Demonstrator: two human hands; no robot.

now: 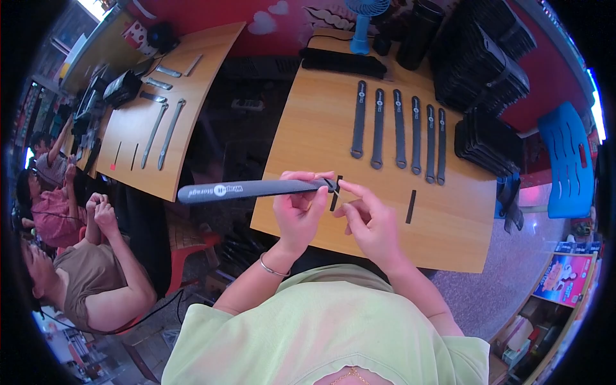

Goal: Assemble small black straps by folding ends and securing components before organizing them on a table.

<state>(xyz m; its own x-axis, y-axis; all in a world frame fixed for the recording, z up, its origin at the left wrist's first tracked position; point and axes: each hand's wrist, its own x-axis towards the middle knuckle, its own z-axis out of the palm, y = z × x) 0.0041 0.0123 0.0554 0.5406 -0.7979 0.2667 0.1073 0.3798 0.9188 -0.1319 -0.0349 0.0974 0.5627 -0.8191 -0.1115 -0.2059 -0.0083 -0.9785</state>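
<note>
Left hand (300, 208) closed around one end of a long grey strap (250, 189), held level above the near edge of the wooden table (308, 135) and reaching out to the left past the table's side. Right hand (371, 221) pinched shut on the small black piece at that same end, fingertips (343, 187) touching the left hand's. Beyond, six more grey straps (398, 125) lying in a row, two short black strips (410, 206) nearer, stacked black trays (487, 138) to the right.
</note>
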